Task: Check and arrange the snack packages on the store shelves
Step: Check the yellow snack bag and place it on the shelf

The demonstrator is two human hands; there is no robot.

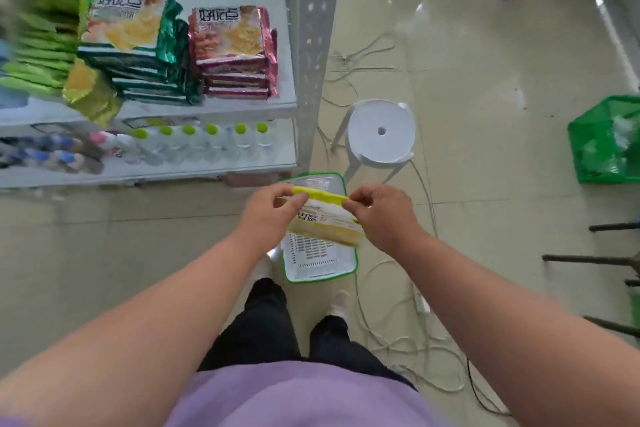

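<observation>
Yellow snack package (325,218) between both hands, left hand (268,215) and right hand (381,215) pinching its top corners

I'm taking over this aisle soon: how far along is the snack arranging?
Done, it seems: green-edged cracker packs and pink-edged cracker packs sit stacked on the white shelf. In hand: left hand and right hand pinch a yellow-topped snack packet. Left: shelving it, the green-bordered white packet beneath it, and a tilted yellow bag.

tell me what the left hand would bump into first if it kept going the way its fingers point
Probably the right hand. The left hand pinches one end of the yellow snack packet, fingers pointing across it toward the right hand at the other end. Depth is hard to judge.
</observation>
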